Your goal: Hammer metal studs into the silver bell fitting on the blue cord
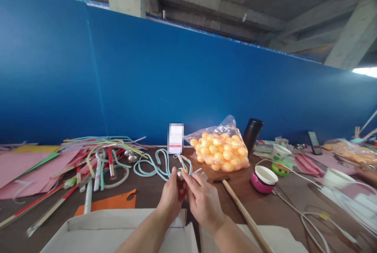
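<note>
Both hands meet at the middle of the table's near side. Between the fingertips of my left hand (171,195) is a small shiny silver ball (180,172), pinched upright. My right hand (205,202) presses its fingers against the same ball from the right, and a yellowish spot shows on top of it. Whether that spot is part of the ball or a separate piece I cannot tell. Just beyond the hands lies a looped light-blue cord (157,168). More silver balls (132,158) sit to the left among the tubes.
A clear bag of orange balls (219,153) stands ahead, beside a black cylinder (252,135). Right of my hands lie a wooden-handled hammer (243,209), a pink cup (263,184) and white cables (290,204). Sticks, tubes and coloured paper (22,162) crowd the left. Another person's hand (366,172) shows far right.
</note>
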A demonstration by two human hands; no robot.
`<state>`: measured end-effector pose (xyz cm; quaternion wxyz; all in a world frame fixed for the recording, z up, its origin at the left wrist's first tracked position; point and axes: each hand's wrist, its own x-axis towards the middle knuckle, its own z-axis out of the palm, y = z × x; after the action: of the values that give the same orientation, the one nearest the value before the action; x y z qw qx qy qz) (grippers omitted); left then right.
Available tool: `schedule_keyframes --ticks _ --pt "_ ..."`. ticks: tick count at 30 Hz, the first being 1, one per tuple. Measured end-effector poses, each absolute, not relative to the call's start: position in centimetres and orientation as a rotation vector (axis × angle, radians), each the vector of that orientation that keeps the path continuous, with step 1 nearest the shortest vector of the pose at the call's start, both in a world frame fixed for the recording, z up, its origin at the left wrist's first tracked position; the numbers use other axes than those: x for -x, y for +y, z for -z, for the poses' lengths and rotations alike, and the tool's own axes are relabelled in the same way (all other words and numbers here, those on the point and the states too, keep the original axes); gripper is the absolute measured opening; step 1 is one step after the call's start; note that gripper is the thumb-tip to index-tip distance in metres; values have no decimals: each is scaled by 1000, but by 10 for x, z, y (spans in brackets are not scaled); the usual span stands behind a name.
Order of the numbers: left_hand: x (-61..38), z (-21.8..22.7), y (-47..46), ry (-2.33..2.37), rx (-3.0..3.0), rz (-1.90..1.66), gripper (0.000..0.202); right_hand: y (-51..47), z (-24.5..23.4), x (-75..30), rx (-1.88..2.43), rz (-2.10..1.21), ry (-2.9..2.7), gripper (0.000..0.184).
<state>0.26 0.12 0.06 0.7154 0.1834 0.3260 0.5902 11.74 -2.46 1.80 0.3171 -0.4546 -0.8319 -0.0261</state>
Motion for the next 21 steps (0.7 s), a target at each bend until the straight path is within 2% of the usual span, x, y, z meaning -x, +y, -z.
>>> schedule_keyframes --ticks 12,18,21 --pt "-3 3 7 840 -337 -1359 44 -30 -19 -105 1325 227 -2236 52" --pt "-1 -3 3 692 -359 -1303 38 -27 -15 -112 1122 -6 -2003 52" --pt "0 -5 1 617 -410 -1236 36 -24 -14 -116 1077 -139 -1798 43"
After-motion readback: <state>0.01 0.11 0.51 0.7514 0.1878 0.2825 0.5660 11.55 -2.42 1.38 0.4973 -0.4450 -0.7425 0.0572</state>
